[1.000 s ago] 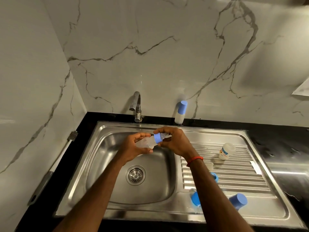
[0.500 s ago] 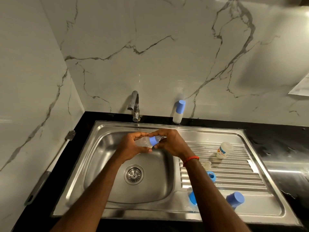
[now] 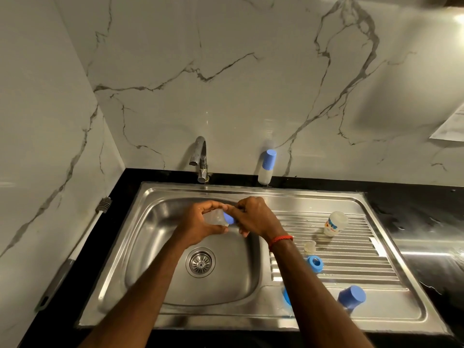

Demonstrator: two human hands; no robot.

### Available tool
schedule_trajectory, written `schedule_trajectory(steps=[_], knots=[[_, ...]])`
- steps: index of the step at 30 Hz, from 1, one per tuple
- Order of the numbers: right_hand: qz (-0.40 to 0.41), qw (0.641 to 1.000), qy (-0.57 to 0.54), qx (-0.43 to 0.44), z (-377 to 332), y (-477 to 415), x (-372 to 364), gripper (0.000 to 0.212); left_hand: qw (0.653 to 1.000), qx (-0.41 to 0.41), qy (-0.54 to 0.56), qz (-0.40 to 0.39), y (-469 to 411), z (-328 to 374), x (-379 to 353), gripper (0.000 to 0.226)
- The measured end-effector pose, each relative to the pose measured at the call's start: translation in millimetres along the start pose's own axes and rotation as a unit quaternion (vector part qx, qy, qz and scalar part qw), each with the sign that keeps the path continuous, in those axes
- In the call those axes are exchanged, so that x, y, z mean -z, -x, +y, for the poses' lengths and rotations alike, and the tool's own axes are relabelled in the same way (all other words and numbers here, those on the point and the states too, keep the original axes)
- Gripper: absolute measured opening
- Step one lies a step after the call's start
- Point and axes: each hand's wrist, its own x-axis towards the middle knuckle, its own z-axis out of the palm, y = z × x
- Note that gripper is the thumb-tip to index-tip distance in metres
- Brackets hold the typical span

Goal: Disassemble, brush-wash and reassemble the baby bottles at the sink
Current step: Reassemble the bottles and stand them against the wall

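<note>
Over the sink basin I hold a small clear baby bottle on its side. My left hand grips its body. My right hand is closed around its blue collar, with the fingers hiding the teat end. On the ribbed drainboard stand a clear bottle body with a printed label, a small clear teat, a blue ring and a blue cap. Another blue part peeks out from behind my right forearm.
A capped bottle with a blue lid leans against the marble wall behind the sink. The tap is at the back, with no water running. A long bottle brush lies on the black counter at the left.
Both hands with the bottle have sunk slightly toward the basin. My right hand has turned around the blue collar, so less of the collar shows.
</note>
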Motion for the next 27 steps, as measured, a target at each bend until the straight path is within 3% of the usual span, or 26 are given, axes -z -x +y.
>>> schedule_trajectory(steps=[2, 4, 5, 7, 9, 11, 15, 21, 27], knots=[[0.007, 1.0, -0.005, -0.002, 0, 1, 2, 0.054, 1.0, 0.002, 0.002, 0.001, -1, -1, 0, 0.054], [0.017, 0.999, -0.019, 0.03, 4, 1, 4, 0.045, 1.0, 0.007, 0.012, 0.006, -2, -2, 1, 0.055], [0.018, 0.998, -0.023, 0.063, 6, 1, 6, 0.039, 1.0, 0.008, 0.021, 0.009, -3, -1, 2, 0.053], [0.017, 0.989, -0.008, 0.144, 9, 0, 9, 0.056, 0.999, 0.006, 0.03, 0.014, -4, 0, 3, 0.051], [0.011, 0.982, -0.001, 0.191, 12, -3, 7, 0.055, 1.0, 0.005, 0.024, 0.008, -5, 1, 4, 0.054], [0.001, 0.985, -0.01, 0.173, 11, -4, 6, 0.049, 1.0, 0.003, 0.005, -0.003, -5, 0, 5, 0.056], [-0.023, 0.997, -0.05, 0.059, 6, 0, 5, 0.031, 1.0, -0.015, -0.007, -0.001, -3, -2, 2, 0.056], [0.004, 0.999, -0.042, 0.015, 2, 2, 2, 0.041, 1.0, -0.026, -0.002, 0.001, -1, -2, -1, 0.055], [0.021, 0.976, -0.015, 0.218, 10, -2, 10, 0.05, 1.0, -0.019, 0.015, 0.015, -4, -1, 2, 0.059]])
